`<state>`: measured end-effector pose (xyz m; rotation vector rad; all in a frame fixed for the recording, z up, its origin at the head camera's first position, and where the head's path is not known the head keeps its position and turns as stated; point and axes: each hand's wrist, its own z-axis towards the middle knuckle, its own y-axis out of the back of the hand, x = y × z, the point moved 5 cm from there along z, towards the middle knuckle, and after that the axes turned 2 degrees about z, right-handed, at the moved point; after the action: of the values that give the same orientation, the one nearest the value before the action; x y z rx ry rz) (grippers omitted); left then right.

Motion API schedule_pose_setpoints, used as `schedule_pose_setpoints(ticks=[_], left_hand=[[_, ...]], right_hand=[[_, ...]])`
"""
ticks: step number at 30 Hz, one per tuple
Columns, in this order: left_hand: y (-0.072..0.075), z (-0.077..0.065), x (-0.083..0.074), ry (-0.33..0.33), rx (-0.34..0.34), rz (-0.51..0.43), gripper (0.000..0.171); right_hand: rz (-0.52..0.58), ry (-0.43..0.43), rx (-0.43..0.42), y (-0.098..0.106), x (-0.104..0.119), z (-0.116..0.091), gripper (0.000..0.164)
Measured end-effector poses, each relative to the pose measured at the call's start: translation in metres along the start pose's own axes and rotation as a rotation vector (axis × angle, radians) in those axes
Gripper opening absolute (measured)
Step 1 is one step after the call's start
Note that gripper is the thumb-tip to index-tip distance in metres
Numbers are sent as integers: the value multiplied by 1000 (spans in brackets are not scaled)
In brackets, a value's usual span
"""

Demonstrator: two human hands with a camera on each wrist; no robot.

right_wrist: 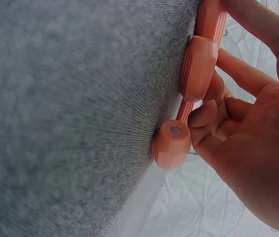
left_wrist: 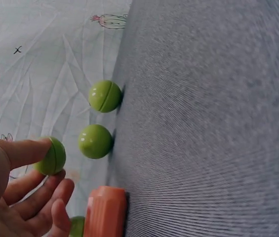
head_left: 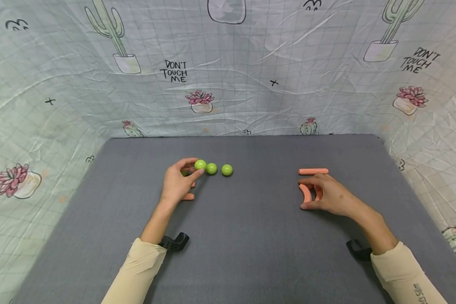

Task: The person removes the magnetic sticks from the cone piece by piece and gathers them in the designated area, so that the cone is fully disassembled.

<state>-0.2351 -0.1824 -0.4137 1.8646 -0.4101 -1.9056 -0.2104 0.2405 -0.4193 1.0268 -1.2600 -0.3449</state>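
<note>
My left hand (head_left: pixel 180 181) pinches a glossy green ball (head_left: pixel 200 165) between thumb and fingers; the left wrist view shows a seam round this ball (left_wrist: pixel 53 157). To its right sit two more green balls (head_left: pixel 211 169) (head_left: pixel 226 170) on the table. Another green ball (head_left: pixel 184 173) is partly hidden behind the fingers. Under the left hand lie orange pieces (head_left: pixel 188 196), mostly covered. My right hand (head_left: pixel 332 194) holds a curved orange piece (head_left: pixel 305 194) by its ends, thumb near and index finger far. A second orange piece (head_left: pixel 318 192) shows inside the grip, and a straight orange stick (head_left: pixel 313 171) lies just beyond.
Everything lies on a dark grey table (head_left: pixel 247 236). A pale curtain (head_left: pixel 243 105) with cactus drawings hangs along its back and sides. Black wrist straps (head_left: pixel 175 242) sit on both forearms.
</note>
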Motion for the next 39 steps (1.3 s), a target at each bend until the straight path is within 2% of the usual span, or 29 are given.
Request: schedule_pose_setpoints(ticks=[7,14,23,29,39], left_hand=[[1,1,7,28,-20,48,41],[0,6,6,-46,-42,213,42],[-2,8,10,-10,-43,276,42],[-3,10,13,10,-17,349,41],[-2,12,17,26,17,348,44]], right_hand=[[5,16,-9,0,1,0,72],[15,2,-16,1,0,-1,71],[7,4,-16,0,-1,-2,72],[14,6,-17,1,-1,-2,71],[20,5,-13,-1,-2,-1,72]])
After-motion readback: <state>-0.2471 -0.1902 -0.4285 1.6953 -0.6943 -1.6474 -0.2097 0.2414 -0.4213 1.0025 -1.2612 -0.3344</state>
